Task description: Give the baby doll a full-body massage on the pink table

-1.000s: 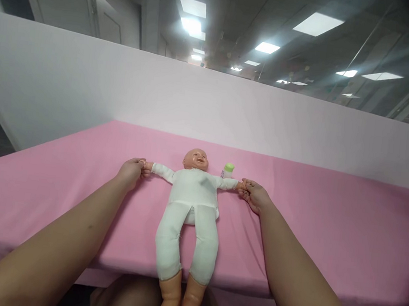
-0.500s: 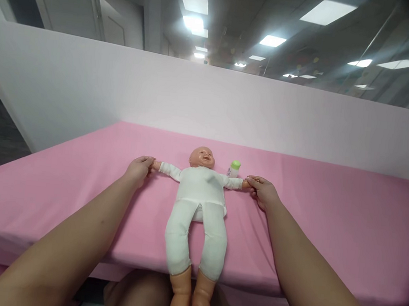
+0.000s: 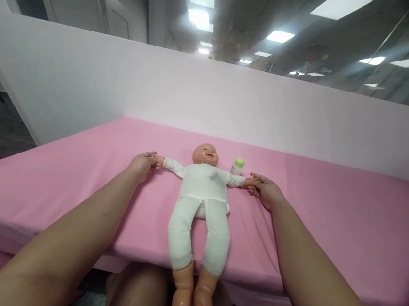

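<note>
A baby doll with a white cloth body lies on its back, its bare plastic feet hanging over the front edge of the pink-covered table. Its arms are spread out to both sides. At the left, my left hand is closed on one of the doll's hands, fingers over it and thumb hidden in part. On the other side my right hand pinches the doll's other hand between thumb and fingers. Beside the doll's head, near my right hand, stands a small bottle with a green cap.
A white partition rises along the back and left of the table. My knees are under the front edge, below the doll's legs. Beyond the partition are a door and ceiling lights.
The view has shifted slightly, so the doll and bottle appear a little higher and to the right. More of the doll's fingers show at both my hands. The arms stay spread.
</note>
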### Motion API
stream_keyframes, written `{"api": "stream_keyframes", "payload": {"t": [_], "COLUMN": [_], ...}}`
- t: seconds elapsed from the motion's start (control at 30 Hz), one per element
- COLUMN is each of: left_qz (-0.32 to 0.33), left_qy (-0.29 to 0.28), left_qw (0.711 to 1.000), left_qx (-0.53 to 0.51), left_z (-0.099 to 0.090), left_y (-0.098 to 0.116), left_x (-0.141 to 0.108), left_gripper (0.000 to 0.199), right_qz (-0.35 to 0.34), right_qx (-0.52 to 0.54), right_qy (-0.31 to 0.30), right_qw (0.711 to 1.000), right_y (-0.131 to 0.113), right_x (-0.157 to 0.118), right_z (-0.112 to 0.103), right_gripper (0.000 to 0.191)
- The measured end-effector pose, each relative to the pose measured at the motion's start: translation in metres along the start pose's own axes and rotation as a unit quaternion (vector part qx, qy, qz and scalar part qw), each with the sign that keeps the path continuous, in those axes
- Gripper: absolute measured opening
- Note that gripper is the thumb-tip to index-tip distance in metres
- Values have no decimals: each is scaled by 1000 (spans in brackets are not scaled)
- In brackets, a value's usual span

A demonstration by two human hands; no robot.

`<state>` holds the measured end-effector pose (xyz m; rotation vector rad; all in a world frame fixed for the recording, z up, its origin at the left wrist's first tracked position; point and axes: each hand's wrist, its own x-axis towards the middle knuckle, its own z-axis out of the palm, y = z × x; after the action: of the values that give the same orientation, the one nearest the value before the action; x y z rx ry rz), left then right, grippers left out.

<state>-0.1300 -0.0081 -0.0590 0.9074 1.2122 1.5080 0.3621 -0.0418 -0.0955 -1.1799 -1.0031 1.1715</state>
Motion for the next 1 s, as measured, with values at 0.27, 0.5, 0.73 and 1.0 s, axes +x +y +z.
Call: {"api": "stream_keyframes", "payload": {"t": [0.27, 0.5, 0.73, 1.0], "left_qz": [8, -18, -39, -14], "left_qy": [1, 43, 36, 6], "left_qw": [1000, 999, 998, 1000], "left_qx": [3, -5, -18, -13], "left_z": [0, 8, 10, 6], "left_y": [-2, 6, 9, 2], "left_x": [2, -5, -6, -1], "left_gripper": [22, 14, 20, 22], "right_qz": [-22, -27, 0, -9], "right_qx": [-15, -44, -48, -5], "right_qy": [-12, 34, 44, -22], "right_qw": [1000, 998, 998, 1000], "right_y": [-4, -4, -5, -8], "right_x": [-6, -6, -4, -6], "right_z": [3, 9, 7, 1], "right_gripper": [44, 31, 29, 48]}}
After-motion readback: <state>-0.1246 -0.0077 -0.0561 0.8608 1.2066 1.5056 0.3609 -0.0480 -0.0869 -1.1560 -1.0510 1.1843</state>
